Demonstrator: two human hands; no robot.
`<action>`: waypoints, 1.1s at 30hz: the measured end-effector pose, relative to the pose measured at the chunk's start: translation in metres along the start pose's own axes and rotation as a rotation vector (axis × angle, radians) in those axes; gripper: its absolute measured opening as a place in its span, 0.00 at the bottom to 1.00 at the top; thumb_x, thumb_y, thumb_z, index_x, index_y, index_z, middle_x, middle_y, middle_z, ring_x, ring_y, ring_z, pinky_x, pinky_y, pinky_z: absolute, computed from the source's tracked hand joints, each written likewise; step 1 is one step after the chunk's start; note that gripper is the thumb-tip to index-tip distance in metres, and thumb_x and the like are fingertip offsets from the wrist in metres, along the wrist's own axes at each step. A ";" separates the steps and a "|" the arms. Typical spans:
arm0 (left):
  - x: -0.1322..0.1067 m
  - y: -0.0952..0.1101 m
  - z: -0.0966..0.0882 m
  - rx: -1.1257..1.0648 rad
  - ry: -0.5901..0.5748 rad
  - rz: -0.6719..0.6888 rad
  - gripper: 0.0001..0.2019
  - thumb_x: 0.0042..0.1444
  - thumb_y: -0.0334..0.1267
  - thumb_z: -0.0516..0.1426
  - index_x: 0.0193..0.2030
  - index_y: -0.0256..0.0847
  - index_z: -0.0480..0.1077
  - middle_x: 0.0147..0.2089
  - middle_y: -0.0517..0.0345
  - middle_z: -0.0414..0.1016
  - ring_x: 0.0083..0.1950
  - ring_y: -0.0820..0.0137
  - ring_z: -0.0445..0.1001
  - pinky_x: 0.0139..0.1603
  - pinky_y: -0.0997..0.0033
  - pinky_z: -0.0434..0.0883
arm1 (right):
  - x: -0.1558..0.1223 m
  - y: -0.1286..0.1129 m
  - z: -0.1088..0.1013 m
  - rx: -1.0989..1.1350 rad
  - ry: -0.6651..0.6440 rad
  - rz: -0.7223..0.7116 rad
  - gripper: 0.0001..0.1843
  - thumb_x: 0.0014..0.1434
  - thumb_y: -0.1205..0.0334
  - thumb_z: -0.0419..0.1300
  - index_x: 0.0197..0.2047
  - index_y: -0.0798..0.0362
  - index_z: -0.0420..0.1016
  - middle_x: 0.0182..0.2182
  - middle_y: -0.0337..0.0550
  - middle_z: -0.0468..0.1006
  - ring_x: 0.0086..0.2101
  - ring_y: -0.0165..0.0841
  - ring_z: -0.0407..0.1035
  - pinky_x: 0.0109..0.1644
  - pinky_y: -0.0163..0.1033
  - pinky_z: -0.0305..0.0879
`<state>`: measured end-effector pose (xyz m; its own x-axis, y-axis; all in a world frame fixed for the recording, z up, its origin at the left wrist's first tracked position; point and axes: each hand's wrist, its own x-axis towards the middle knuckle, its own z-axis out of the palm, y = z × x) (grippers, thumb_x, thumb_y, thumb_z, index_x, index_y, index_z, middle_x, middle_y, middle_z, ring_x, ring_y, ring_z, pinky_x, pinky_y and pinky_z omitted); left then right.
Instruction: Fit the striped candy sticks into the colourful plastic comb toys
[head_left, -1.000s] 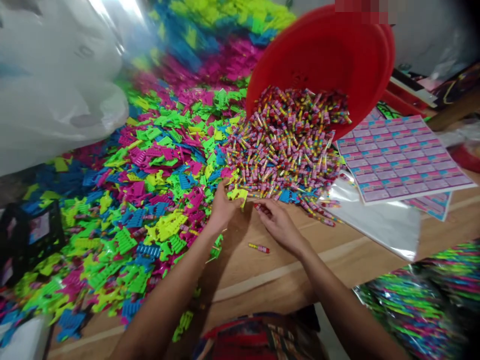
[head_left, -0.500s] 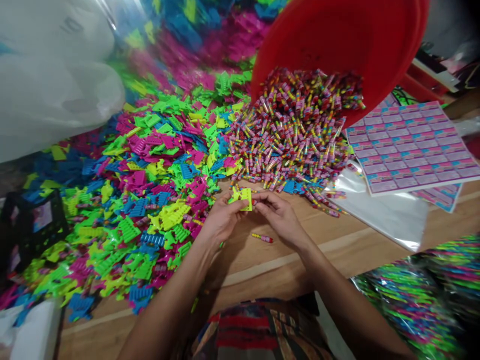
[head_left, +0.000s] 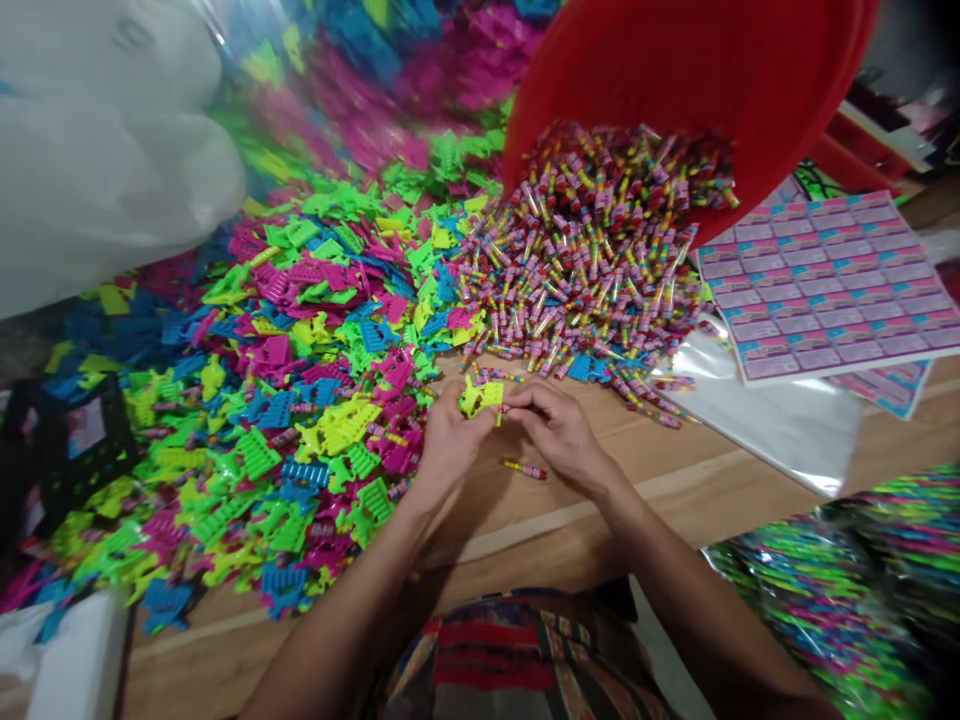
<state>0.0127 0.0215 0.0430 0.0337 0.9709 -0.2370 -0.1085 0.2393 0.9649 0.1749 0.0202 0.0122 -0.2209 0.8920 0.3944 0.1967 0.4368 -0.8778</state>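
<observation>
My left hand (head_left: 450,445) is closed on a small yellow plastic piece (head_left: 481,396) with slots, thumb on its near side. At the right edge of that piece, the fingertips of my right hand (head_left: 561,432) pinch something small, mostly hidden; a bit of pink or red shows there. Just below, a thin candy-coloured tube (head_left: 525,469) with a pink label and red end lies alone on the wooden table (head_left: 517,545). Beside my left hand spreads a heap of green, pink, blue and yellow plastic pieces (head_left: 300,330).
A tipped red tub (head_left: 675,60) spills a pile of similar tubes (head_left: 577,270) beyond my hands. To the right are printed card sheets (head_left: 832,290), clear plastic bags (head_left: 772,430) and filled bags (head_left: 817,600). A black basket (head_left: 82,450) and a white sack (head_left: 112,160) stand left.
The yellow piece has tilted slightly in my left hand, and my right fingers have shifted a little at its edge. The view has moved slightly.
</observation>
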 end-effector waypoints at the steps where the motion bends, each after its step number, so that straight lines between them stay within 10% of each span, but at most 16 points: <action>1: -0.002 -0.002 0.001 0.050 0.024 0.038 0.14 0.46 0.34 0.64 0.39 0.37 0.68 0.30 0.63 0.72 0.29 0.75 0.65 0.32 0.75 0.63 | -0.001 -0.001 0.003 -0.045 0.012 -0.021 0.06 0.67 0.66 0.58 0.41 0.50 0.76 0.36 0.43 0.75 0.39 0.36 0.70 0.45 0.43 0.67; 6: -0.013 0.005 -0.013 0.145 0.011 0.057 0.15 0.49 0.39 0.64 0.42 0.38 0.70 0.33 0.60 0.74 0.32 0.71 0.69 0.34 0.73 0.66 | -0.006 -0.015 0.011 -0.069 -0.059 -0.059 0.08 0.69 0.66 0.55 0.46 0.50 0.75 0.39 0.46 0.77 0.41 0.37 0.72 0.45 0.43 0.69; 12: -0.046 0.076 -0.104 0.607 0.119 0.057 0.21 0.48 0.50 0.66 0.47 0.45 0.73 0.39 0.57 0.78 0.35 0.64 0.75 0.34 0.67 0.71 | 0.008 -0.018 -0.010 -0.137 -0.161 -0.003 0.09 0.69 0.61 0.57 0.48 0.49 0.78 0.43 0.46 0.79 0.44 0.38 0.73 0.49 0.44 0.69; 16: -0.056 0.116 -0.143 1.101 0.410 0.170 0.26 0.50 0.57 0.63 0.55 0.53 0.72 0.56 0.58 0.77 0.45 0.57 0.77 0.44 0.55 0.75 | 0.024 0.013 -0.010 -0.323 -0.162 0.030 0.10 0.69 0.66 0.55 0.46 0.51 0.79 0.42 0.48 0.79 0.44 0.38 0.73 0.49 0.44 0.68; 25: 0.057 0.081 -0.069 0.997 0.059 0.310 0.11 0.55 0.37 0.60 0.44 0.38 0.76 0.44 0.47 0.80 0.45 0.57 0.77 0.49 0.61 0.71 | 0.037 0.049 0.017 -0.640 -0.265 0.067 0.06 0.68 0.65 0.57 0.44 0.54 0.76 0.41 0.50 0.75 0.43 0.40 0.70 0.48 0.42 0.66; 33: 0.147 0.045 -0.048 0.952 0.116 0.293 0.09 0.41 0.22 0.61 0.29 0.38 0.72 0.39 0.44 0.77 0.50 0.53 0.73 0.53 0.61 0.64 | 0.016 0.054 -0.012 -0.711 -0.234 0.130 0.21 0.63 0.72 0.53 0.58 0.59 0.67 0.48 0.59 0.75 0.47 0.45 0.71 0.50 0.48 0.67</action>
<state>-0.0347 0.1757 0.0457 0.0304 0.9975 0.0635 0.7449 -0.0649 0.6640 0.1933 0.0592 -0.0262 -0.3350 0.9281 0.1623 0.7859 0.3703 -0.4953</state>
